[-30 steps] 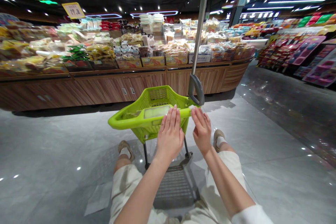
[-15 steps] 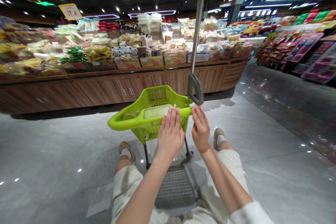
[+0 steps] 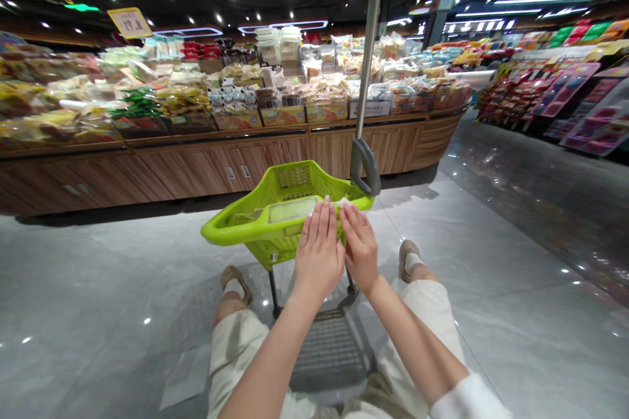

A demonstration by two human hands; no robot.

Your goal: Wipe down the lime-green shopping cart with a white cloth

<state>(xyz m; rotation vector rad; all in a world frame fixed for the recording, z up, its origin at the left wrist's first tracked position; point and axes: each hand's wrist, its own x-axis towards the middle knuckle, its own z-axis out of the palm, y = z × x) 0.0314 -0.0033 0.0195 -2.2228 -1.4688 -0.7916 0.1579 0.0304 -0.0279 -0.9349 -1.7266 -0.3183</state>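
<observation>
Two flat, open palms rest on the handle point(image 3: 236, 227) of the green cart point(image 3: 295, 184) in the near aisle, the right hand point(image 3: 360, 247) having slid left, close beside the left hand point(image 3: 319, 253), neither clenched around it

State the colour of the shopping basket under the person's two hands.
The basket is bright lime green, seen best in the head view.

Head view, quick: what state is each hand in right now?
Left hand: open, fingers flat on the green cart handle, not gripping.
Right hand: open, resting on the same handle beside it.
</observation>
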